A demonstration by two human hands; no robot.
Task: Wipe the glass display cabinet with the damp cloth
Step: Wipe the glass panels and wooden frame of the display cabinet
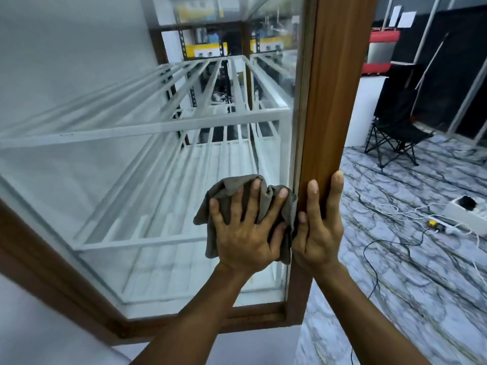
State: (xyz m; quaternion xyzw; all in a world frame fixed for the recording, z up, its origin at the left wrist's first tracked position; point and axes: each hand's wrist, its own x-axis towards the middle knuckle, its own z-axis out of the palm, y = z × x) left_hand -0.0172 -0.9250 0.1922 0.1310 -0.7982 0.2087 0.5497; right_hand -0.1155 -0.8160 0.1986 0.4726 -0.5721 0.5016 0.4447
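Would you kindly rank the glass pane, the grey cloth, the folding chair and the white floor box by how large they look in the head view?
1. glass pane
2. grey cloth and folding chair: about alike; the chair is farther off, so I would not rank them
3. white floor box

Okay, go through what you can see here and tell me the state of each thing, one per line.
left hand: fingers spread straight, pressing the cloth on the glass
right hand: fingers straight, resting on the wooden frame
cloth: bunched, held against the glass beside the frame
glass panel: see-through, set in its frame
wooden frame: upright
folding chair: unfolded, standing on the floor
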